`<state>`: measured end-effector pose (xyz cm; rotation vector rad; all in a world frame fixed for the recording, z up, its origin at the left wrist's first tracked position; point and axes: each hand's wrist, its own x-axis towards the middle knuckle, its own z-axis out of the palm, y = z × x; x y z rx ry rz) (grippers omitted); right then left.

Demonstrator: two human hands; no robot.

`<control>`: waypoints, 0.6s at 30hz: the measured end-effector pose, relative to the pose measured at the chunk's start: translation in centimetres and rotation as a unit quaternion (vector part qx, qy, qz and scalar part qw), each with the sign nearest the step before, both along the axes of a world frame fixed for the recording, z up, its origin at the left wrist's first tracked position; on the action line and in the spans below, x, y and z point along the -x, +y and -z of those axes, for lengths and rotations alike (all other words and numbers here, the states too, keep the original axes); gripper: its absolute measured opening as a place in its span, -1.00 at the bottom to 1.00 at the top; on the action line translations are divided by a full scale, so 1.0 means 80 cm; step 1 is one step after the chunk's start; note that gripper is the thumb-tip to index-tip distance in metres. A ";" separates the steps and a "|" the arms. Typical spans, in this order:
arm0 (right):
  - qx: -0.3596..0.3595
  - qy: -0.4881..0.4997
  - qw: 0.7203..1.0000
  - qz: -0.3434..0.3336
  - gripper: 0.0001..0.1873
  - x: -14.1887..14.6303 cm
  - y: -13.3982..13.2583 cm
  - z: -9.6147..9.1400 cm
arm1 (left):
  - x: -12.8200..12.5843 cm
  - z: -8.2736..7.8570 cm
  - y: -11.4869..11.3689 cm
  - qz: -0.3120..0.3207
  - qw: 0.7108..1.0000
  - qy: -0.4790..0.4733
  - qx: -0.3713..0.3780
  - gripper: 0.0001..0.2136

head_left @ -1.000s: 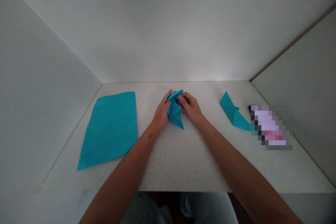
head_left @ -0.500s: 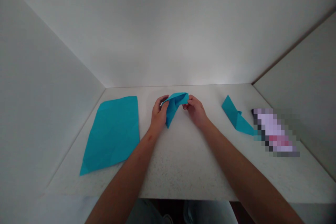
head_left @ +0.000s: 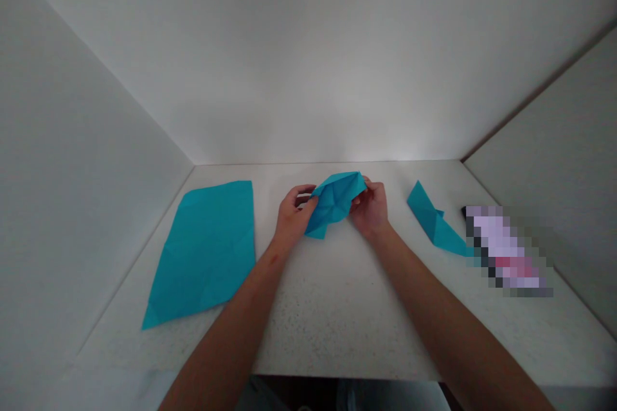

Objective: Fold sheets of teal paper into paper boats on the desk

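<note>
Between my hands is a folded piece of blue paper, spread partly open so that its creased inside faces me. My left hand grips its left edge, thumb in front and fingers behind. At the right corner, my right hand pinches the paper, with some fingertips hidden behind it. A lower flap of the paper hangs down beside my left thumb. To the right lies another folded blue paper piece, bent into two pointed wings.
A large, lightly creased blue sheet lies on the white table at the left. A pixelated, phone-shaped object lies at the right, by the folded piece's tip. White walls close in the back and sides.
The folded paper in my hands has been spread wider, showing more of its creased inside. My right hand has moved slightly right and turned with its corner.
</note>
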<state>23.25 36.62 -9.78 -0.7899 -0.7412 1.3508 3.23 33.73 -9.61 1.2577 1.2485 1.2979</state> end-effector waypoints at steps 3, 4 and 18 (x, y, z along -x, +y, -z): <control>-0.035 -0.044 0.997 0.052 -0.50 0.013 -0.005 0.002 | -0.002 -0.003 -0.006 -0.045 0.996 0.051 -0.054 -0.70; -0.054 -0.077 0.993 0.066 -0.48 0.017 -0.008 0.001 | -0.003 -0.005 -0.007 -0.058 0.993 0.070 -0.073 -0.72; -0.032 -0.233 0.971 0.039 -0.46 0.011 -0.011 0.002 | 0.009 -0.013 0.001 -0.068 0.997 -0.002 -0.028 -0.70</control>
